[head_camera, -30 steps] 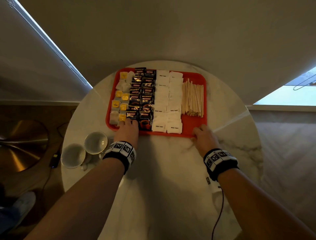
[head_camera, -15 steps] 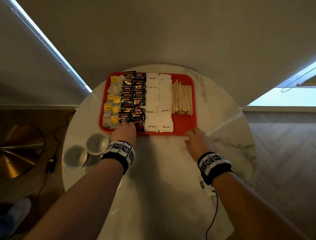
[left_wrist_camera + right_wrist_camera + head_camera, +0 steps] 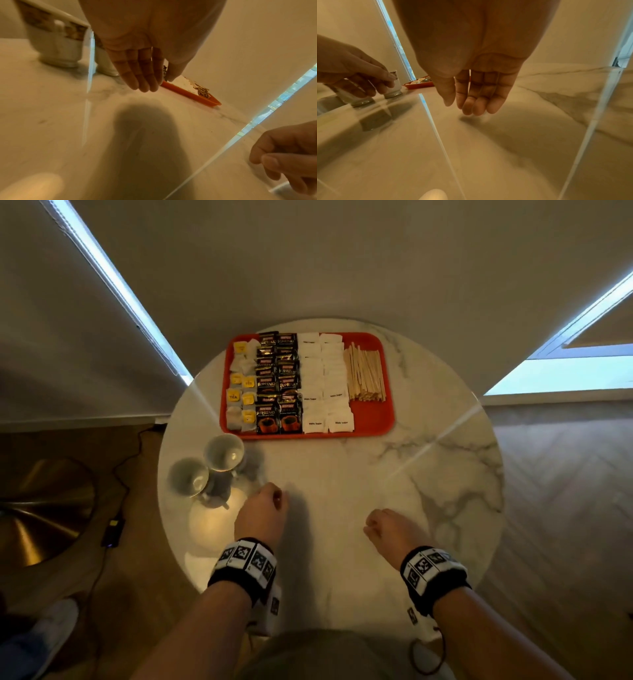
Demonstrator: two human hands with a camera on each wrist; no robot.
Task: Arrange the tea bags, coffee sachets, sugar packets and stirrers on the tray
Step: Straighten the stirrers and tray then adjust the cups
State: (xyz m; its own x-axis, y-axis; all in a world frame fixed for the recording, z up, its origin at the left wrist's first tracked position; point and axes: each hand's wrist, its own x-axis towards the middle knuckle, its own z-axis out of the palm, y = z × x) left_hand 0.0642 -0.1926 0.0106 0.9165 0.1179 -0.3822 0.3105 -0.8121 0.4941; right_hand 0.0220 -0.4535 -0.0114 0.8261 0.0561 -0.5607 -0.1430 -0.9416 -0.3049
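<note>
The red tray [image 3: 376,419] lies at the far side of the round marble table [image 3: 342,491]. On it, from left to right, are columns of tea bags [image 3: 241,392], black coffee sachets [image 3: 279,385], white sugar packets [image 3: 323,378] and a bundle of wooden stirrers [image 3: 364,374]. My left hand [image 3: 270,501] hovers over the table near the cups, well short of the tray, fingers relaxed [image 3: 144,81] and holding nothing. My right hand [image 3: 376,525] hangs over the middle of the table, fingers loosely curled [image 3: 471,105], also holding nothing.
Two white cups [image 3: 224,451] [image 3: 188,475] stand at the table's left, just beyond my left hand. A gold round base [image 3: 41,508] and a cable with a plug [image 3: 113,529] lie on the floor at left. Walls close behind the tray.
Both hands have left the tray's front edge and drawn back toward me over the bare table. The tray stays where it was.
</note>
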